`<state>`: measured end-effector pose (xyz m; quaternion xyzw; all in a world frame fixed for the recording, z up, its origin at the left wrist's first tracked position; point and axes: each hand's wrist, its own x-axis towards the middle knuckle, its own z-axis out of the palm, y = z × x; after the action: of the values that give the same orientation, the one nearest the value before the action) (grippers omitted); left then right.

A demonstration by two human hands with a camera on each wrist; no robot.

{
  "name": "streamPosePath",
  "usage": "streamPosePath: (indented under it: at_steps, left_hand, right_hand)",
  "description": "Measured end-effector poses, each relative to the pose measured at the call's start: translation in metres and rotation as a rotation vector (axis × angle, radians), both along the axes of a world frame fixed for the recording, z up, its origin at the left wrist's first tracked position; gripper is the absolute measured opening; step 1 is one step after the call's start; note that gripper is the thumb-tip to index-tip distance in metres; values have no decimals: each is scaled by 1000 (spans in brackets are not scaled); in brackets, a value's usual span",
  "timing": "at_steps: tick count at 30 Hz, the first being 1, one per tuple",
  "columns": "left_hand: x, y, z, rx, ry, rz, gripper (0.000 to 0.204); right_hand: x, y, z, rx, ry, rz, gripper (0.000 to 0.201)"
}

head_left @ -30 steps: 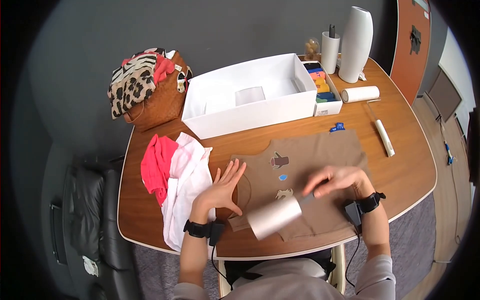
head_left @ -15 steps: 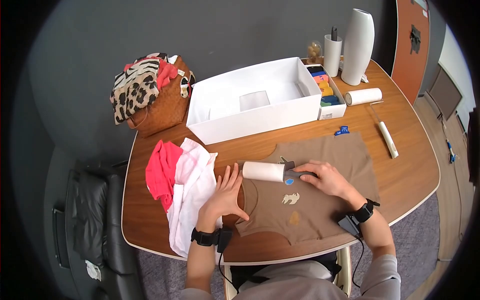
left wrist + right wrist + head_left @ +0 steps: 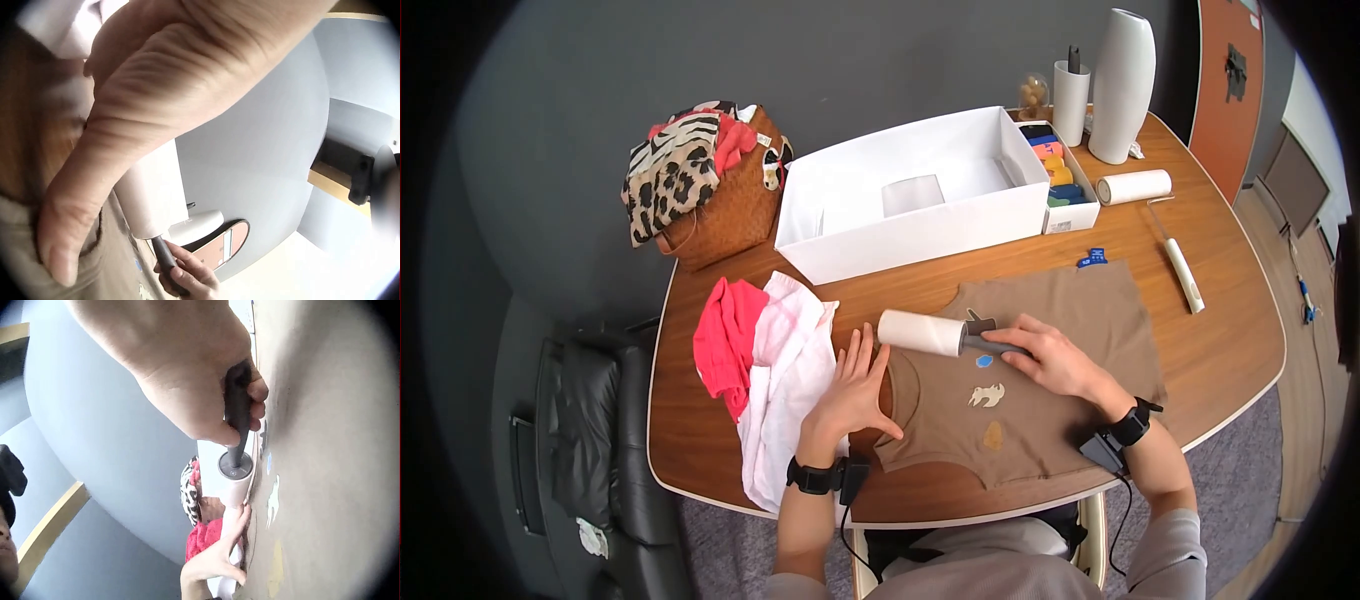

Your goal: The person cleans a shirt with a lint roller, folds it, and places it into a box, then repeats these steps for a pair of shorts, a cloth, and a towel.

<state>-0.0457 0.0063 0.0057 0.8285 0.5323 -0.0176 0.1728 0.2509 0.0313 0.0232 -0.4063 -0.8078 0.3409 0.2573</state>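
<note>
A brown shirt with small printed shapes lies flat on the table. My right hand grips the dark handle of a white lint roller, whose roll lies across the shirt's upper part near the neckline. In the right wrist view the fingers of the right hand curl round the handle. My left hand rests spread at the shirt's neck edge, its thumb on the cloth and its fingertips close to the roll's end. The left wrist view shows the left thumb on the brown cloth.
Left of the shirt lie a white garment and a red one. Behind stand a wicker bag, a large white box and a small box of folded items. A spare roll and a thin-framed roller handle lie right.
The right hand has swung the lint roller from the shirt's near edge up to the neckline area, then shifted it slightly. The left hand has stayed at the neck edge.
</note>
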Motion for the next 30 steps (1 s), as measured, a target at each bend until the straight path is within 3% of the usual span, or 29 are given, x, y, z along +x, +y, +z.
streamPosePath:
  at_steps: [4, 13, 16, 17, 21, 24, 30]
  left_hand:
    - [1, 1, 1, -54, 29, -4, 129]
    - [1, 0, 0, -32, 18, 5, 128]
    - [2, -1, 0, -10, 33, -1, 126]
    - [2, -2, 0, -8, 33, 1, 126]
    - [2, -3, 2, -3, 44, 16, 124]
    - [4, -4, 3, 1, 52, 20, 124]
    - [6, -4, 7, -5, 56, 26, 123]
  right_hand:
    - [-5, 1, -10, 67, -37, -22, 32]
    - [3, 5, -5, 218, -151, -296, 33]
    - [25, 12, 0, 185, -24, -123, 33]
    - [32, 14, 6, 54, -25, -56, 34]
    - [55, 24, 1, -96, 23, 174, 33]
    - [63, 28, -3, -141, 58, 151, 32]
    - [73, 36, -5, 87, -90, -142, 31]
